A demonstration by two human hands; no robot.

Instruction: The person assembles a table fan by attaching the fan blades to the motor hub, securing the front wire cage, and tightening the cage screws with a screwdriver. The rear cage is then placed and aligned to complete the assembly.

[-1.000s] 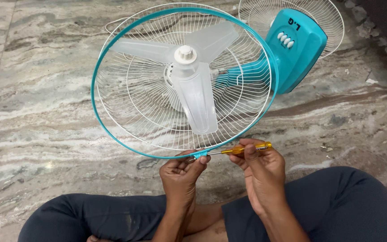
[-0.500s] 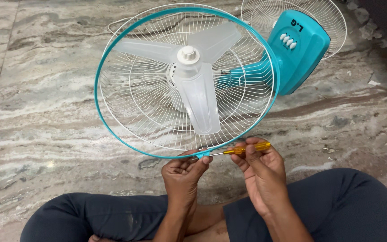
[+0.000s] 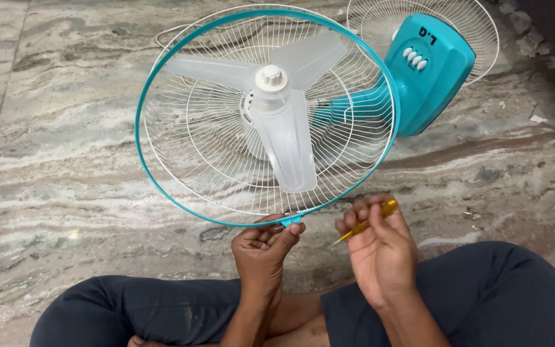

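Pinching the teal plastic rim clip [image 3: 292, 220] of the white wire fan guard [image 3: 226, 160] in my left grip [image 3: 261, 247]; right grip [image 3: 377, 247] clamped on the yellow-handled screwdriver [image 3: 367, 222], tip just beside the clip, not touching.

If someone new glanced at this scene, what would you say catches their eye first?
First, the teal-rimmed fan lying on the marble floor, its pale blades bare with no front cover on. Its teal base sits at upper right, over a loose white wire guard. Below, the left hand pinches the rim's clip, and the right hand holds a yellow screwdriver just clear of it.
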